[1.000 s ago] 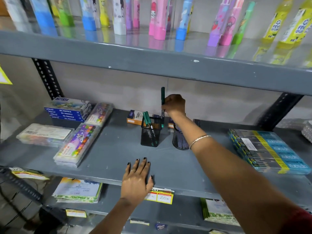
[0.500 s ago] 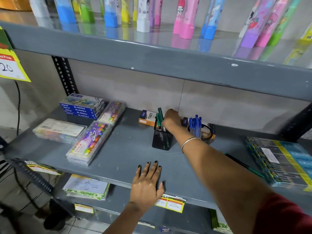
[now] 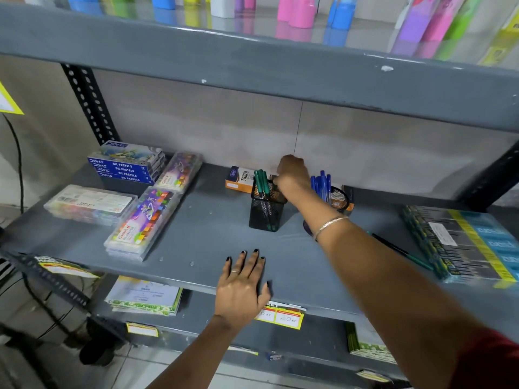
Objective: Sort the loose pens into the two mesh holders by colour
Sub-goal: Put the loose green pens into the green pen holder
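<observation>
A black square mesh holder [image 3: 265,214] stands mid-shelf with several green pens [image 3: 261,181] upright in it. My right hand [image 3: 292,175] hovers over its right rim, fingers bunched downward; whether they grip a pen is hidden. Right of it, a round mesh holder [image 3: 339,197] carries several blue pens [image 3: 321,182], and my forearm covers its lower part. One loose dark pen with a green end [image 3: 404,254] lies on the shelf to the right. My left hand [image 3: 243,287] rests flat on the shelf's front edge, fingers spread, holding nothing.
An orange box [image 3: 238,178] lies behind the square holder. Oil pastel boxes [image 3: 126,167] and clear crayon cases [image 3: 143,223] fill the left of the grey shelf [image 3: 196,234]. A pencil pack [image 3: 463,242] lies at the right. The upper shelf [image 3: 252,66] overhangs closely.
My right hand came down from holding a green pen upright above the square holder to the holder's rim. The view shifted, showing the blue pens. My left hand stayed put.
</observation>
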`<act>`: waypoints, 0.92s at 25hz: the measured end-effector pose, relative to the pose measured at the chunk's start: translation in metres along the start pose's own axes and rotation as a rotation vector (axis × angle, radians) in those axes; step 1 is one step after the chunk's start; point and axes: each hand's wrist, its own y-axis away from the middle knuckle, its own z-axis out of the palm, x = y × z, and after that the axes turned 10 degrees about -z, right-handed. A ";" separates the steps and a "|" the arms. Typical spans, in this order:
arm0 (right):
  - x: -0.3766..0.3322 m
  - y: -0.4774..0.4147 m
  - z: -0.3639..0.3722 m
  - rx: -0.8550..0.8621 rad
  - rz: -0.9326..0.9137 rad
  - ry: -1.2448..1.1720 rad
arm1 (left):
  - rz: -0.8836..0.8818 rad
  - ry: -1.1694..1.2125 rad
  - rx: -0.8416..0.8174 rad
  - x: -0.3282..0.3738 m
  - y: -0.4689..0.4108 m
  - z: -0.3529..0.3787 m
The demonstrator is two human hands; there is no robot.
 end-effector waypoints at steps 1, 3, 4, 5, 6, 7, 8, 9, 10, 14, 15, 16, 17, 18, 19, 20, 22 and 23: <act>0.006 0.004 -0.011 0.053 0.016 -0.043 | -0.004 0.000 -0.005 0.001 0.000 -0.002; 0.025 0.015 -0.035 0.172 0.062 -0.137 | -0.012 -0.007 -0.014 0.001 0.000 -0.004; 0.040 0.022 -0.045 0.226 0.090 -0.168 | -0.010 -0.015 -0.014 0.001 0.000 -0.004; 0.057 0.031 -0.054 0.253 0.119 -0.177 | -0.007 -0.022 -0.014 0.001 0.000 -0.003; 0.076 0.039 -0.058 0.258 0.149 -0.171 | -0.006 -0.027 -0.015 0.000 0.000 -0.003; 0.096 0.051 -0.061 0.249 0.192 -0.158 | -0.006 -0.030 -0.016 0.000 0.001 -0.003; 0.115 0.064 -0.061 0.230 0.239 -0.128 | -0.004 -0.031 -0.016 0.001 0.001 -0.003; 0.133 0.077 -0.060 0.197 0.280 -0.076 | -0.005 -0.033 -0.013 0.002 0.001 -0.004; 0.149 0.090 -0.058 0.154 0.308 -0.020 | -0.005 -0.036 -0.009 0.002 0.001 -0.004; 0.174 0.127 -0.048 -0.006 0.358 0.189 | -0.007 -0.036 0.006 0.003 0.002 -0.005; 0.175 0.132 -0.047 -0.022 0.372 0.202 | -0.009 -0.038 0.003 0.003 0.002 -0.005; 0.176 0.135 -0.047 -0.031 0.379 0.221 | -0.011 -0.043 -0.002 0.003 0.002 -0.005; 0.175 0.138 -0.047 -0.038 0.391 0.240 | -0.012 -0.050 -0.007 0.003 0.002 -0.006; 0.177 0.141 -0.047 -0.041 0.402 0.265 | -0.012 -0.055 -0.010 0.003 0.002 -0.006; 0.178 0.143 -0.046 -0.044 0.409 0.290 | -0.012 -0.059 -0.013 0.003 0.002 -0.005; 0.180 0.145 -0.045 -0.038 0.413 0.308 | -0.011 -0.062 -0.015 0.002 0.003 -0.005; 0.180 0.148 -0.044 -0.028 0.418 0.318 | -0.012 -0.063 -0.019 0.001 0.003 -0.004; 0.180 0.149 -0.043 -0.025 0.420 0.321 | -0.015 -0.064 -0.024 0.001 0.003 -0.005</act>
